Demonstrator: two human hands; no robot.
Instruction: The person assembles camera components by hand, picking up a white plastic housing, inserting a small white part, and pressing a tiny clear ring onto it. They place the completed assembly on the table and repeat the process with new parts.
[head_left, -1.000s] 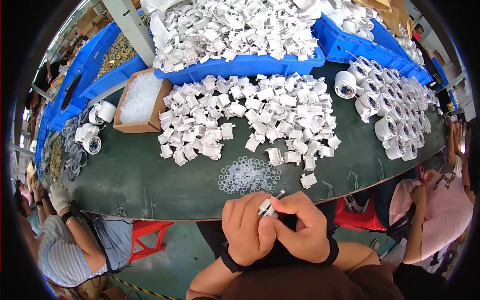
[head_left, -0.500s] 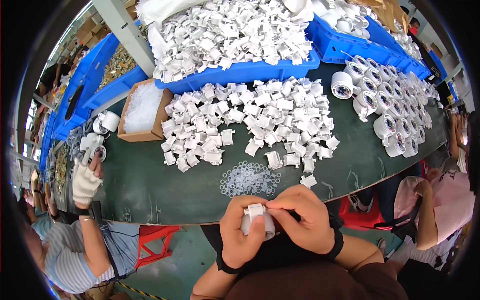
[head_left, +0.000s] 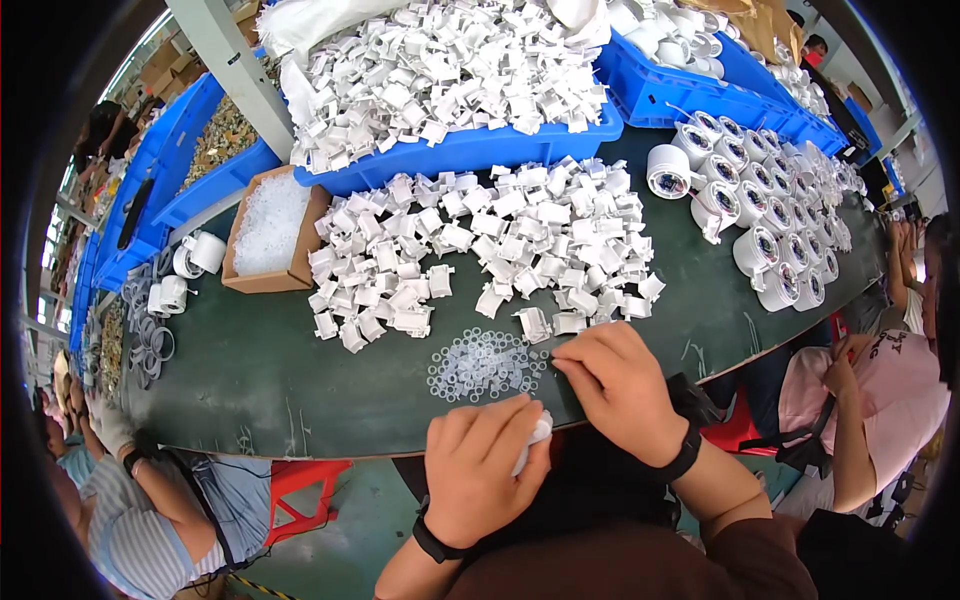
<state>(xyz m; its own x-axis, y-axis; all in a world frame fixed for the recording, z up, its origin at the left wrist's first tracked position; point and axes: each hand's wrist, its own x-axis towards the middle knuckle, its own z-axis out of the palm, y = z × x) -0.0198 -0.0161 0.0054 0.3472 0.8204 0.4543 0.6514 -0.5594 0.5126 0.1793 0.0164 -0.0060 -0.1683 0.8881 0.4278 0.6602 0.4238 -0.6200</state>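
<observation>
My left hand is closed round a white plastic housing at the table's front edge; the fingers cover most of it. Its back faces up. My right hand reaches over the tabletop, thumb and forefinger pinched together just right of a heap of small translucent rings. Whatever lies between those fingertips is too small to make out. Beyond the rings spreads a wide pile of white plastic brackets, and one bracket lies close ahead of my right fingertips.
Behind the pile stands a blue crate heaped with brackets. A cardboard box of clear small parts is left of it. Rows of white round housings stand at right, near another blue crate. Co-workers sit on both sides.
My right hand has left the housing and moved forward to the rings. My left hand has rolled over, hiding more of the housing. The left co-worker's gloved hand has drawn back from the table.
</observation>
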